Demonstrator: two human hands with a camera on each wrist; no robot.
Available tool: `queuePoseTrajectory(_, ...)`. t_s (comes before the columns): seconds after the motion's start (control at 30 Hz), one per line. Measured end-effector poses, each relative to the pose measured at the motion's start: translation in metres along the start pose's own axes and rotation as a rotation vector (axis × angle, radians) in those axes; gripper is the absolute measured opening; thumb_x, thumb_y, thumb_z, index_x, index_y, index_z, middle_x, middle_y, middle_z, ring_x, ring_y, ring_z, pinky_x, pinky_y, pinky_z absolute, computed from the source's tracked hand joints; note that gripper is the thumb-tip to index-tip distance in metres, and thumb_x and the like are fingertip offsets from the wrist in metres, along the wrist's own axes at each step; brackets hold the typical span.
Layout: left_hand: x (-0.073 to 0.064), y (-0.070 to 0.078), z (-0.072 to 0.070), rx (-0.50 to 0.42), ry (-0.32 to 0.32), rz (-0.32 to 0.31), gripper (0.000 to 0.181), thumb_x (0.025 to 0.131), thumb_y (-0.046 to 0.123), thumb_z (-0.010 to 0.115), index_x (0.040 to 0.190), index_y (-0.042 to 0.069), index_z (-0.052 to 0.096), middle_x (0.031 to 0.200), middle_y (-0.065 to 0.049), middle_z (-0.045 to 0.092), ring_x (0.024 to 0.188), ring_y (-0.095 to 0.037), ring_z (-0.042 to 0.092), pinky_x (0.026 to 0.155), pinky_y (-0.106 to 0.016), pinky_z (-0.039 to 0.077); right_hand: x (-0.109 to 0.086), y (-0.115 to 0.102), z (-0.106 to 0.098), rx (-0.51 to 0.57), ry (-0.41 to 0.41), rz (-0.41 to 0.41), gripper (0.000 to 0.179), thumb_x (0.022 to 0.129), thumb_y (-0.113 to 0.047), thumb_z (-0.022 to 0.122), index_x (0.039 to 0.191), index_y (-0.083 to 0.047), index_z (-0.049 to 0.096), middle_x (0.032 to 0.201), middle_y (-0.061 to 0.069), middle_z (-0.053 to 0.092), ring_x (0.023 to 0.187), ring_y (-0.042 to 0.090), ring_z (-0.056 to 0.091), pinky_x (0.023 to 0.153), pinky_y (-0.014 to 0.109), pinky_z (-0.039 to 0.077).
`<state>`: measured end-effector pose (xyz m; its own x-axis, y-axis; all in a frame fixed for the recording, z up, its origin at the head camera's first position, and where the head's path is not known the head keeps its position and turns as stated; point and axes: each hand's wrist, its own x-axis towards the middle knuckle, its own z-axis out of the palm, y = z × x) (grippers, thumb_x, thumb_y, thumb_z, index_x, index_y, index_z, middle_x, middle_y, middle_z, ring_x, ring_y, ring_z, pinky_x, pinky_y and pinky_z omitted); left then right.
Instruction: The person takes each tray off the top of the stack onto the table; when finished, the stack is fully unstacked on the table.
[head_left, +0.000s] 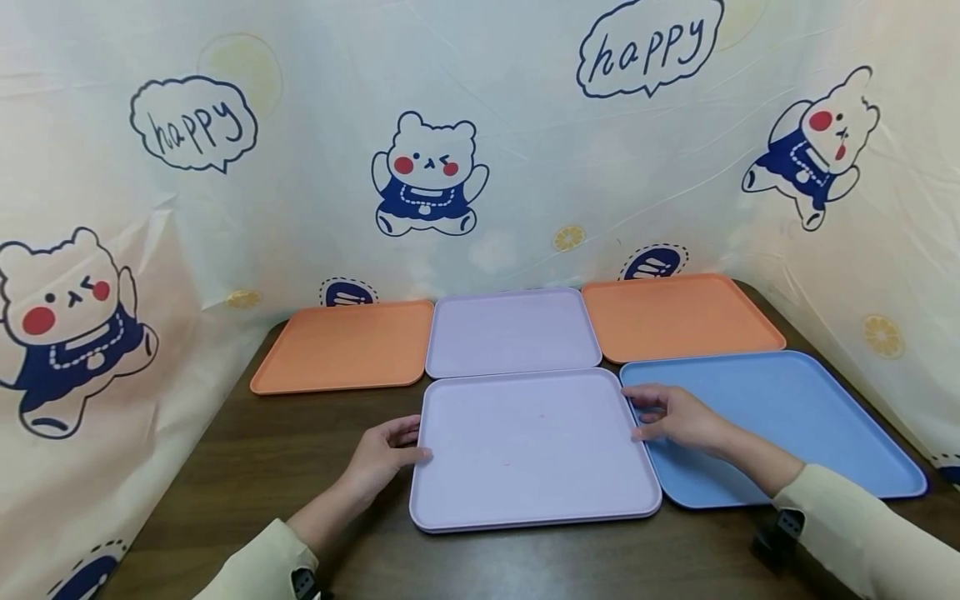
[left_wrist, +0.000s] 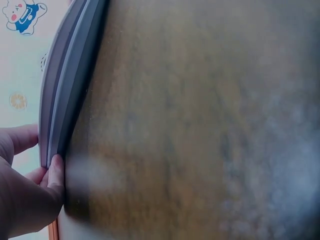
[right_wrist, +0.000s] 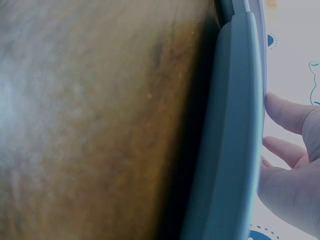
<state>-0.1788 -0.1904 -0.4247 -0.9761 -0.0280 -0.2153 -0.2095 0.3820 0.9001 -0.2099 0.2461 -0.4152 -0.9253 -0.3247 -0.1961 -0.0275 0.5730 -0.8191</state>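
Observation:
Two lilac trays (head_left: pixel 525 450), one stacked on the other, lie at the front middle of the table; the left wrist view shows their doubled rims (left_wrist: pixel 62 90). My left hand (head_left: pixel 382 458) grips the stack's left edge, thumb on top and a fingertip at the lower rim. At the right edge, my right hand (head_left: pixel 686 421) holds the lilac rim with thumb and fingers, above the left part of a blue tray (head_left: pixel 780 417). Some right fingertips are hidden behind the blue tray's rim (right_wrist: pixel 235 130) in the right wrist view.
Behind the stack lies another lilac tray (head_left: pixel 513 333), between a left orange tray (head_left: pixel 352 346) and a right orange tray (head_left: pixel 678 317). All are on a dark wooden table (head_left: pixel 225 492). A printed cloth (head_left: pixel 525 183) hangs around the back and sides.

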Motion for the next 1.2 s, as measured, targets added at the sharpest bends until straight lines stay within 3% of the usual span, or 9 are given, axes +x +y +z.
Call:
queuePoseTrajectory(0.2,-0.001,0.002,0.001,-0.009,0.01,0.024,0.05,0.076,-0.001,0.072,0.124,0.002,0.059,0.117,-0.017,0.064,0.107,-0.025,0.06,0.082,-0.033,0.056,-0.001,-0.001,0.0,0.001,-0.004,-0.01,0.07,0.078,-0.02,0.076,0.138,-0.002,0.044,0.139,0.028,0.043,0.118,0.036,0.056,0.092,0.038,0.052)
queuePoseTrajectory(0.53,-0.001,0.003,0.003,0.009,0.037,0.011,0.049,0.077,-0.002,0.07,0.124,0.004,0.06,0.117,-0.016,0.065,0.106,-0.024,0.06,0.082,-0.034,0.055,-0.002,-0.002,0.0,0.01,-0.001,-0.001,0.069,0.079,-0.019,0.075,0.139,-0.003,0.045,0.139,0.027,0.043,0.118,0.036,0.055,0.092,0.039,0.051)
queuePoseTrajectory(0.87,-0.005,0.014,-0.001,-0.01,0.048,0.072,0.048,0.078,-0.001,0.068,0.125,0.001,0.059,0.118,-0.02,0.064,0.107,-0.026,0.06,0.081,-0.031,0.055,-0.001,-0.002,-0.001,-0.001,0.007,-0.001,0.068,0.079,-0.019,0.075,0.138,-0.004,0.046,0.139,0.027,0.043,0.117,0.035,0.056,0.091,0.039,0.052)
queuePoseTrajectory(1.2,-0.004,0.02,-0.008,-0.112,0.002,0.001,0.051,0.08,0.0,0.065,0.13,0.004,0.054,0.12,-0.024,0.061,0.099,-0.022,0.067,0.078,-0.034,0.057,-0.004,-0.004,-0.001,-0.003,-0.009,-0.008,0.067,0.081,-0.016,0.074,0.139,-0.003,0.044,0.138,0.027,0.043,0.116,0.034,0.057,0.092,0.039,0.052)
